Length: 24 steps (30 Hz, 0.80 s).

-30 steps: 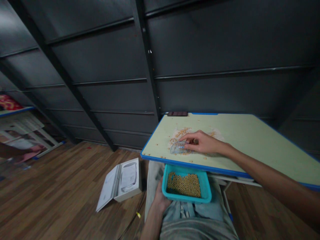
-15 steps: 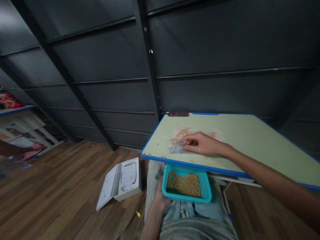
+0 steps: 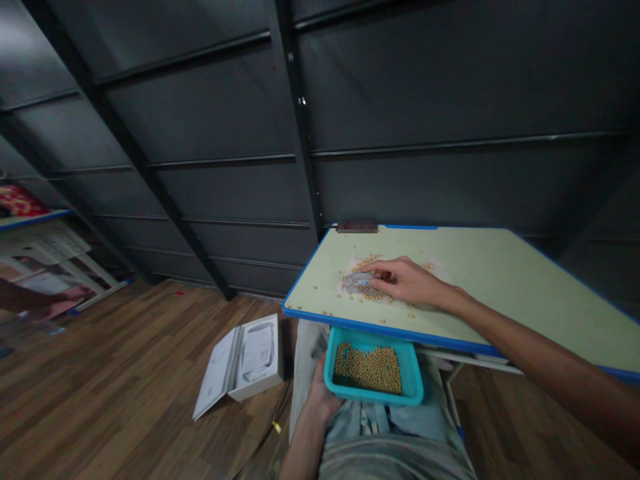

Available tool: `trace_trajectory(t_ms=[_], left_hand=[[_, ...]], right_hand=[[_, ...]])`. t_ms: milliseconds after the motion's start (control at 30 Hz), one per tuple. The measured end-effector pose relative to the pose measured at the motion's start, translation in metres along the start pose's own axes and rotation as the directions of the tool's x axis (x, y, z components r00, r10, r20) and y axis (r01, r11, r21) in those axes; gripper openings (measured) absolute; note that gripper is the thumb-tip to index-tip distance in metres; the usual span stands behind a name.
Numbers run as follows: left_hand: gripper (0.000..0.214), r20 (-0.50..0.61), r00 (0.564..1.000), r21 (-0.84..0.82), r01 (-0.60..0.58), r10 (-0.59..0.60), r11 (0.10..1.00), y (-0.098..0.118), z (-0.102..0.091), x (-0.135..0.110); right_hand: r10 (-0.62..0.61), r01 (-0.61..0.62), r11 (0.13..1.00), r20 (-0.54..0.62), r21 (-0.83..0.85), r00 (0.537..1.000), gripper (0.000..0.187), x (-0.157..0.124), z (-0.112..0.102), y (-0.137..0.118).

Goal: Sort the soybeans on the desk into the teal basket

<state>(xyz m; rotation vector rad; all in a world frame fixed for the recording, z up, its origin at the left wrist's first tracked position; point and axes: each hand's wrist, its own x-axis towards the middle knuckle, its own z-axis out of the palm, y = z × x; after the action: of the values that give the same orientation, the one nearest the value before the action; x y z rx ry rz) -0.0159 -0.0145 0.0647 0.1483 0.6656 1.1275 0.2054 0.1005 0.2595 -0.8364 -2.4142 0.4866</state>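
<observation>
My left hand [image 3: 319, 395] grips the left side of a teal tray [image 3: 415, 373] filled with yellow beans [image 3: 369, 369], held on my lap just under the desk's front edge. My right hand [image 3: 407, 283] lies on the pale green desk [image 3: 500, 280] with its fingers curled on a small clear plastic piece [image 3: 356, 282] amid a patch of scattered beans [image 3: 365, 263]. Loose beans dot the desk near its blue front edge.
An open white box [image 3: 243, 363] lies on the wooden floor to the left of my legs. A dark slatted wall stands behind the desk. A dark flat object [image 3: 357, 228] sits at the desk's far edge. Papers and another person's arm [image 3: 30, 293] show at far left.
My right hand has slid the clear plastic piece away from the front edge, further into the bean patch. The left hand and tray stayed put.
</observation>
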Motion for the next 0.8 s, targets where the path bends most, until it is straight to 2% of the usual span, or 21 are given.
trace_trajectory(t_ms=[367, 533, 800], left_hand=[[0.028, 0.025, 1.0, 0.004, 0.01, -0.01, 1.0, -0.002, -0.009, 0.006], [0.031, -0.003, 1.0, -0.013, 0.023, -0.023, 1.0, -0.001, -0.007, 0.004], [0.026, -0.032, 0.999, -0.005, 0.024, -0.024, 1.0, 0.0, 0.002, -0.001]], right_hand=[[-0.004, 0.006, 1.0, 0.058, -0.03, 0.998, 0.035, -0.002, 0.002, 0.001], [-0.004, 0.007, 0.999, 0.059, -0.038, 0.998, 0.036, -0.002, 0.002, 0.003], [-0.013, 0.01, 0.999, 0.066, 0.045, 0.998, 0.034, -0.002, 0.003, -0.004]])
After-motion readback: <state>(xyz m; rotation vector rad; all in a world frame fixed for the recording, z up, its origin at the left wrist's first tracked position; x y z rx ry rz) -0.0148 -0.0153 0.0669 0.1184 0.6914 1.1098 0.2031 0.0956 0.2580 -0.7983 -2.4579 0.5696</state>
